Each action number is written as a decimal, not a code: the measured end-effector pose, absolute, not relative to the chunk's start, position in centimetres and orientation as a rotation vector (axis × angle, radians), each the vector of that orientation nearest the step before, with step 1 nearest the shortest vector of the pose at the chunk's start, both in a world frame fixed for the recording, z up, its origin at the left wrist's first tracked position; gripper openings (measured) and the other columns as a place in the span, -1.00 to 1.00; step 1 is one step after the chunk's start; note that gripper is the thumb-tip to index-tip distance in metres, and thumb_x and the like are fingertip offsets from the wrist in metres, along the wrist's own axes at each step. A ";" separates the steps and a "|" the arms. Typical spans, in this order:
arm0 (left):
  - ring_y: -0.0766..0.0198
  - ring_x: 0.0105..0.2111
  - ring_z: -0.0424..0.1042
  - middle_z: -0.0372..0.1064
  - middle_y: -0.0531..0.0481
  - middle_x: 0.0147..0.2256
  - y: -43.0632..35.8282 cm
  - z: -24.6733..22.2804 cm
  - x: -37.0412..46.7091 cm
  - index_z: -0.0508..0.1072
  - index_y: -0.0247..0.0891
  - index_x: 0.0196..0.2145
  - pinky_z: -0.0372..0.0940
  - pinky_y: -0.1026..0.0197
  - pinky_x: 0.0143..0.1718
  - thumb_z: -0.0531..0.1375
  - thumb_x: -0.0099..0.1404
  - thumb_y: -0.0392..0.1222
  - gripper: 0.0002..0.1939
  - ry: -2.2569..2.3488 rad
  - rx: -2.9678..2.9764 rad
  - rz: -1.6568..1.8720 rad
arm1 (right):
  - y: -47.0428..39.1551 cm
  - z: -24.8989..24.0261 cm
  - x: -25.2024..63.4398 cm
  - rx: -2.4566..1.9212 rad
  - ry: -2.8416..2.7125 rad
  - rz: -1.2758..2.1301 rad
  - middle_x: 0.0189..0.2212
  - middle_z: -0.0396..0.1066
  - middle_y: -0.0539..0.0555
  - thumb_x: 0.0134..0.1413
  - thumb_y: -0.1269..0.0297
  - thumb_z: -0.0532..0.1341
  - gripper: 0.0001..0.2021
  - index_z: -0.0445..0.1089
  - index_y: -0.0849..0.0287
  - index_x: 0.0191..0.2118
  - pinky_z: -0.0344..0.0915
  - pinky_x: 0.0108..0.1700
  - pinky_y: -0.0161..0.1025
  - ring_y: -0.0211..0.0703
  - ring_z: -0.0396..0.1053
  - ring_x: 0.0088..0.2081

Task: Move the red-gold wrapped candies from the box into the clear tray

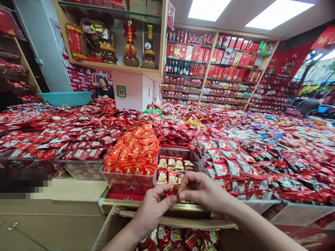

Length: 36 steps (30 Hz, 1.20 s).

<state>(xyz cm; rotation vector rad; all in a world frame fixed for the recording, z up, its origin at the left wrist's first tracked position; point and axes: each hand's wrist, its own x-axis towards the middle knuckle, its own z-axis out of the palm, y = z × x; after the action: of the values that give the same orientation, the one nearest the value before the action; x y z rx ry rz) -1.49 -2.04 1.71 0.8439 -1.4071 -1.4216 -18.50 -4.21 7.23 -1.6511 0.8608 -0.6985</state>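
Note:
My left hand (154,207) and my right hand (197,188) meet above the near edge of the display, thumbs and fingertips pinched together. Between them is a small red-and-gold candy packet (172,191), mostly covered by the fingers. Just behind the hands, a clear plastic bin (180,151) holds similar red-and-gold packets (171,162) set upright in rows. Below my wrists stands an open cardboard box (107,223), with many loose red-and-gold packets (176,237) inside.
Left of the bin, another clear bin (128,179) is heaped with orange-red packets (136,150). White-and-red packets (220,167) fill bins on the right. A teal basin (66,98) sits at the back left, near a seated person (104,91). Glass shelves hold bottles (129,45) overhead.

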 end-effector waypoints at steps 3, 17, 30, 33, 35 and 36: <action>0.19 -0.12 0.31 0.39 -0.04 -0.17 -1.7 2.5 -1.0 0.49 -0.16 -0.26 0.18 0.17 -0.05 0.21 0.13 -0.20 -0.82 -1.583 0.801 -1.157 | -3.6 6.6 -18.7 -1.363 0.842 -0.752 -0.64 0.23 -0.08 -0.12 -0.02 0.19 -0.65 0.25 0.21 -0.53 0.17 -0.48 -0.34 -0.36 0.19 -0.58; 0.21 0.08 0.10 0.12 -0.10 0.07 -0.7 3.2 -0.7 0.32 -0.19 -0.08 0.02 0.13 0.09 0.09 0.17 -0.34 -0.67 -1.878 0.931 -0.550 | -5.3 8.3 -19.9 -1.434 0.938 -0.817 -0.46 0.32 -0.05 -0.18 0.27 0.28 -0.65 0.24 0.12 -0.19 0.19 -0.43 -0.36 -0.31 0.28 -0.46; 0.11 -0.13 0.35 0.40 -0.11 -0.13 -8.8 4.4 -4.0 0.39 -0.30 -0.12 0.20 0.12 -0.13 0.01 0.23 -0.17 -0.69 -2.538 1.252 -0.634 | -10.2 8.6 -21.3 -2.602 1.470 0.100 -0.49 0.42 0.01 -0.25 0.42 0.18 -0.91 0.36 0.17 -0.47 0.09 -0.49 -0.36 -0.22 0.31 -0.44; 0.21 -0.29 0.40 0.42 -0.05 -0.28 -10.0 4.8 -5.0 0.41 -0.33 -0.25 0.26 0.10 -0.23 0.03 0.26 -0.13 -0.75 -2.688 1.299 -0.677 | -10.2 9.2 -20.6 -2.635 1.461 0.326 -0.41 0.45 0.06 -0.23 0.48 0.15 -0.80 0.39 0.20 -0.37 0.08 -0.50 -0.36 -0.18 0.34 -0.39; 0.27 -0.36 0.39 0.40 -0.01 -0.35 -10.6 5.0 -5.5 0.40 -0.35 -0.31 0.28 0.11 -0.28 0.04 0.26 -0.10 -0.75 -2.782 1.324 -0.702 | -10.1 9.3 -19.9 -2.631 1.454 0.498 -0.37 0.46 0.12 -0.24 0.52 0.16 -0.75 0.40 0.26 -0.32 0.10 -0.50 -0.35 -0.14 0.36 -0.37; 0.28 -0.38 0.39 0.39 0.01 -0.36 -10.9 5.0 -5.7 0.39 -0.35 -0.32 0.29 0.12 -0.30 0.05 0.26 -0.10 -0.74 -2.820 1.331 -0.713 | -10.1 9.3 -19.6 -2.625 1.448 0.583 -0.35 0.46 0.15 -0.24 0.54 0.16 -0.74 0.41 0.29 -0.30 0.11 -0.49 -0.34 -0.12 0.37 -0.35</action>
<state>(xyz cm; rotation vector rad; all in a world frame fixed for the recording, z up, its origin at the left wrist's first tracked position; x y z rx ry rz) -5.73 -10.91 5.01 1.3310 -2.8203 -0.7131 -19.59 -10.05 9.27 -2.6254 1.4475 0.5833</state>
